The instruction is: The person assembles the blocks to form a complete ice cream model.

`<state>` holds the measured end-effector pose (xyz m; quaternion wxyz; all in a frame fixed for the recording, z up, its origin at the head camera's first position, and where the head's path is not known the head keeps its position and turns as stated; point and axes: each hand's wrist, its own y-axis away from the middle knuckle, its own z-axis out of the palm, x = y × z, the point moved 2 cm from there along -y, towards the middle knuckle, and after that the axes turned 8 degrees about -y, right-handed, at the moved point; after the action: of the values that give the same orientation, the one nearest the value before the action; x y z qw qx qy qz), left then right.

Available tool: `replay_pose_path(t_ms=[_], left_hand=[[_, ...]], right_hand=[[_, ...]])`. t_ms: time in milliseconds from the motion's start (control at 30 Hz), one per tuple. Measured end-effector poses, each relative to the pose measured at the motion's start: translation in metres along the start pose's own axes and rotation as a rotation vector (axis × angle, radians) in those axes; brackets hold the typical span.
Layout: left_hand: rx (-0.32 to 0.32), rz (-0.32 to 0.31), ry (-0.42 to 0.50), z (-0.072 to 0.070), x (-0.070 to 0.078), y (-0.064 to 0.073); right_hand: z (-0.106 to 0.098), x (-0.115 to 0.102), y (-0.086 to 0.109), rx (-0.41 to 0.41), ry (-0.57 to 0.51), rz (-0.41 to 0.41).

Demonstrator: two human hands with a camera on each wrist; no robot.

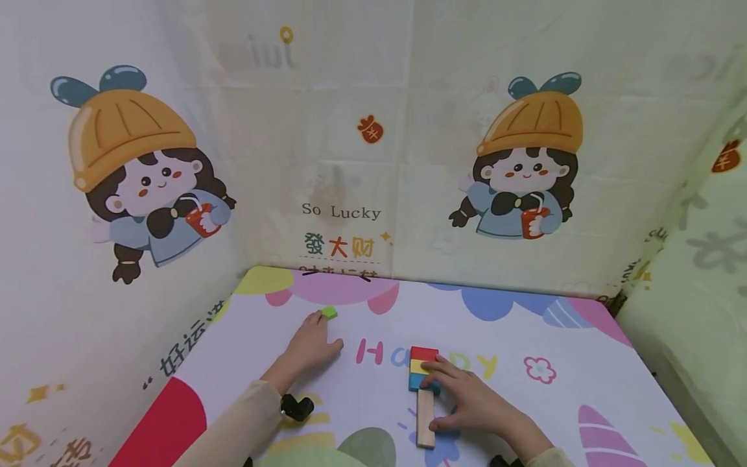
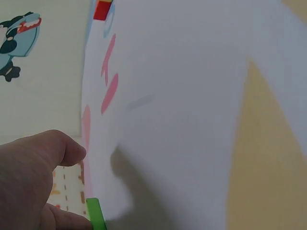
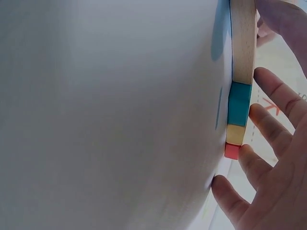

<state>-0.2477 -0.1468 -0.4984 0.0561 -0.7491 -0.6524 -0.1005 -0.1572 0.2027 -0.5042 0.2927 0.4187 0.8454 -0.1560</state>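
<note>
Toward the far left of the table, my left hand (image 1: pixel 309 340) reaches out to a small green block (image 1: pixel 329 312). Its fingertips are at the block's near left side, with the thumb held apart; the left wrist view shows a finger against the green block (image 2: pixel 95 213). Red (image 1: pixel 424 353), yellow (image 1: pixel 418 367) and blue (image 1: pixel 416 382) blocks lie in a row, and a plain wooden strip (image 1: pixel 426 418) extends from the blue one toward me. My right hand (image 1: pixel 475 399) spreads its fingers along their right side, thumb at the strip. Fingers partly cover the blue and yellow blocks.
A white tabletop (image 1: pixel 362 383) printed with colourful shapes and letters lies under everything. Cartoon-printed cloth (image 1: pixel 344 155) hangs behind the far edge and along both sides. A dark wrist camera (image 1: pixel 297 408) sits on the left wrist.
</note>
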Motion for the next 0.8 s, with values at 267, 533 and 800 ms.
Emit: replay_pose_path(t_ms=[267,533,800], left_hand=[[-0.020,0.030,0.018,0.010,0.026,-0.003],[-0.048,0.066,0.006,0.012,0.053,-0.004],[-0.048,0.147,0.010,0.016,0.076,-0.003]], right_hand=[[0.002,-0.001,0.000,-0.004,-0.008,-0.021],[0.002,0.000,0.001,-0.012,-0.013,0.000],[0.002,0.004,0.000,-0.004,-0.011,-0.006]])
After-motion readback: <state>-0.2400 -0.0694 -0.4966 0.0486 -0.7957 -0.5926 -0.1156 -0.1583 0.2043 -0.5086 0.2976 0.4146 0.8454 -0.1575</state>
